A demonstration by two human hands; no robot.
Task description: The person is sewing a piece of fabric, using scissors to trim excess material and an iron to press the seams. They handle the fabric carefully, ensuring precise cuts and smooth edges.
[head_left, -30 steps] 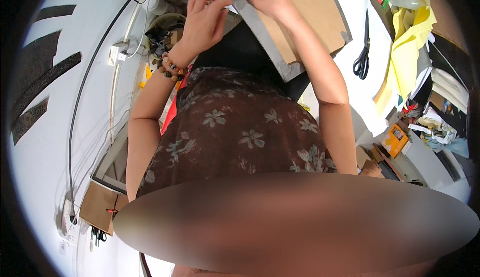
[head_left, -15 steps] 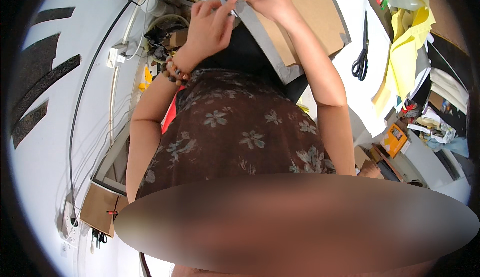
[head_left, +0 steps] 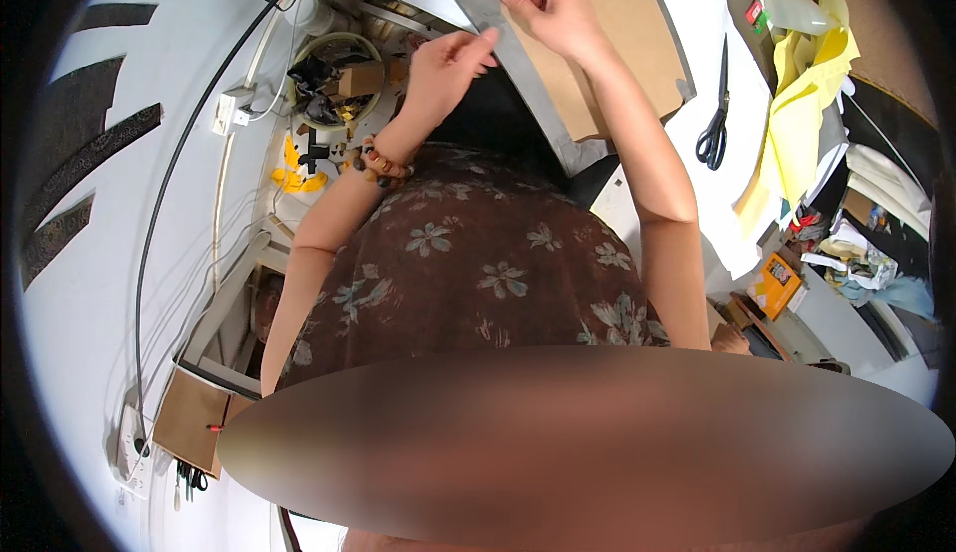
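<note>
Tan board (head_left: 647, 54): grey border (head_left: 533, 89) set along near and right sides, far end unseen | left hand (head_left: 443, 72) beside it, right hand (head_left: 562, 18) above, fingers curled; pinching, I can't tell

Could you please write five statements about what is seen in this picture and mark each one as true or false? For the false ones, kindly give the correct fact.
1. Beaded bracelets are on the wrist of the left hand. True.
2. The right hand is gripping the black scissors. False: it is over the brown board, and the scissors lie apart from it.
3. The scissors lie to the right of the brown board. True.
4. The draped material right of the scissors is blue. False: it is yellow.
5. The round bin on the left holds black scraps. True.
</note>
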